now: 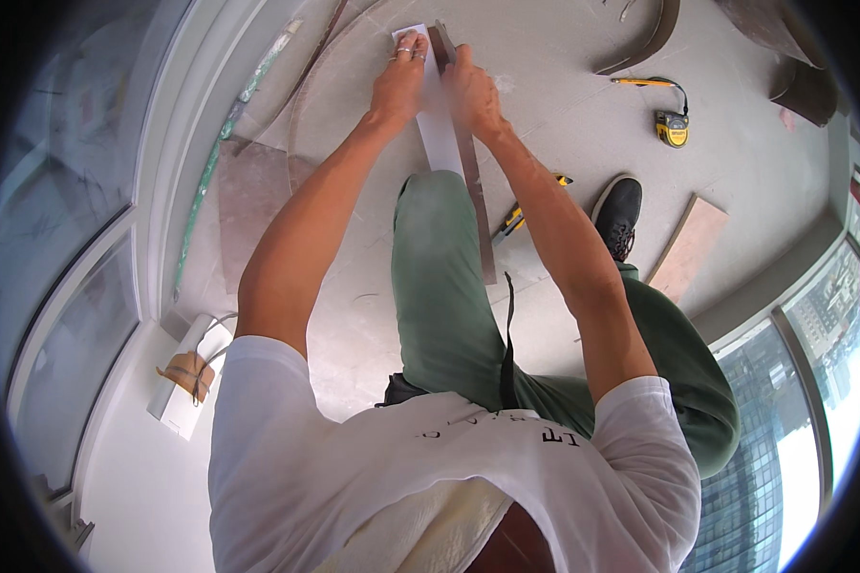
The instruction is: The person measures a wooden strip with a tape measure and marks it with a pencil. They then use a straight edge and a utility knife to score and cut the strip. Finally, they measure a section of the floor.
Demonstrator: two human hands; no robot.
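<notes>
A long white strip [440,143] lies on the floor in front of me, its near end meeting my green-trousered knee [432,205]. My left hand [403,78] is closed over the far end of this strip, ringed fingers pressed on it. Alongside runs a narrow dark brown strip [481,210]. My right hand [472,94] is closed at its far part, around a thin greyish piece [443,40] whose kind I cannot make out. Below my right forearm, which hides part of it, lies a yellow-and-black utility knife [512,223].
A yellow tape measure [672,128] and an orange pencil [643,82] lie to the right. Nearer are my black shoe [618,212] and a brownish board [688,246]. Curved brown strips [645,48] stand far right. Along the left wall leans a green pole [205,181].
</notes>
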